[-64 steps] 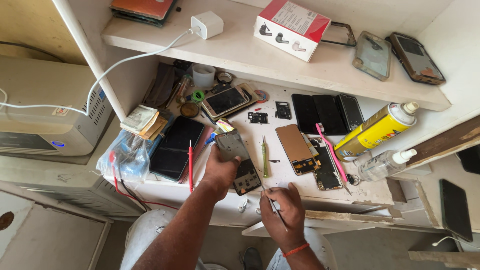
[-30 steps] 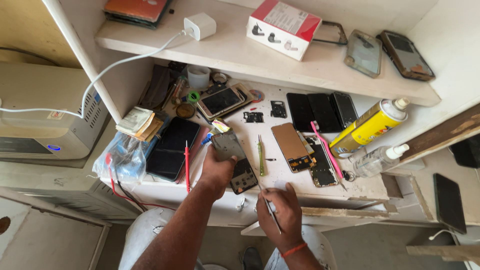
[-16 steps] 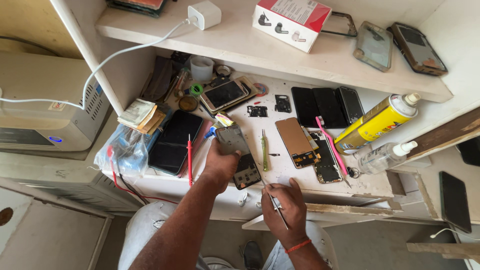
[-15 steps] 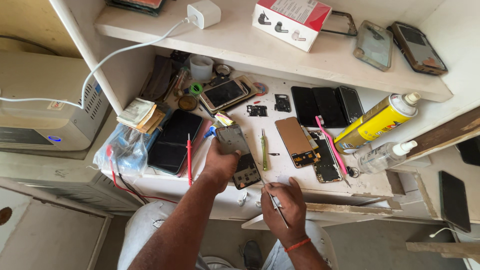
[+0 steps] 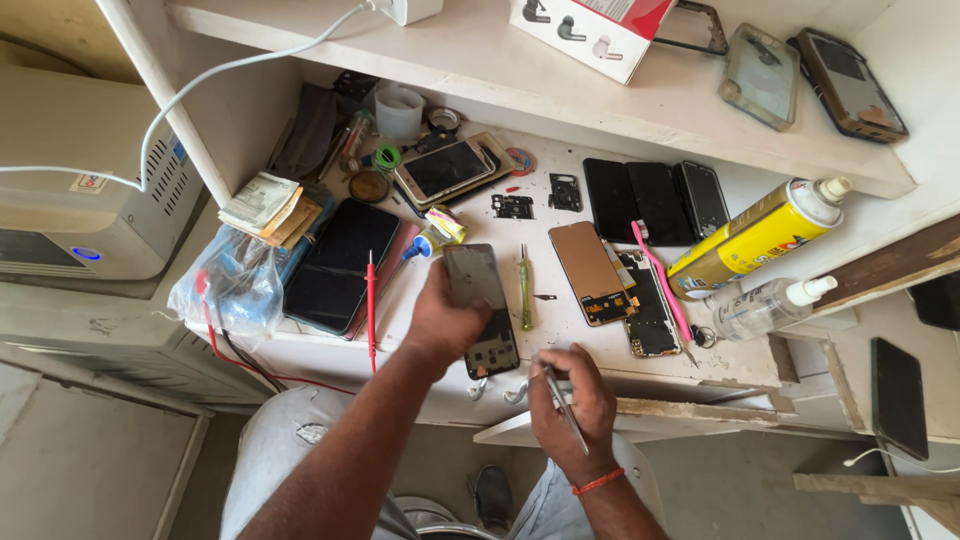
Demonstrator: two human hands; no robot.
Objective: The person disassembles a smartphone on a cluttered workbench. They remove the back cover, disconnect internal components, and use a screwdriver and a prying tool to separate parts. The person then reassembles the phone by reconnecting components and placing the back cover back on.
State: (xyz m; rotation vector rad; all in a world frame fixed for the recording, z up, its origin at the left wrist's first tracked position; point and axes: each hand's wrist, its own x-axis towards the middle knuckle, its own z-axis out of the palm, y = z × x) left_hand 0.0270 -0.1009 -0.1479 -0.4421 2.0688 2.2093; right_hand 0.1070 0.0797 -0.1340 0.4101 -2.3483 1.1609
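Not much has shifted, left hand [image 5: 440, 322] still grips the opened phone frame [image 5: 482, 308], right hand [image 5: 570, 405] pinches tweezers [image 5: 563, 405], repair looks mid-way.

Bright, even daylight; soft shadows; sharp focus; wide-angle edge distortion.

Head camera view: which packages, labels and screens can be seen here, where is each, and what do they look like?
Box: top shelf, white and red, earbud pictures.
Spray can: lying at bench right, yellow with printed label, white cap.
Clear bottle: below the can, white nozzle.
Opened phone: under the left hand, dark.
Black screen: bench left, flat, dark.
Right hand: holds a thin tool.
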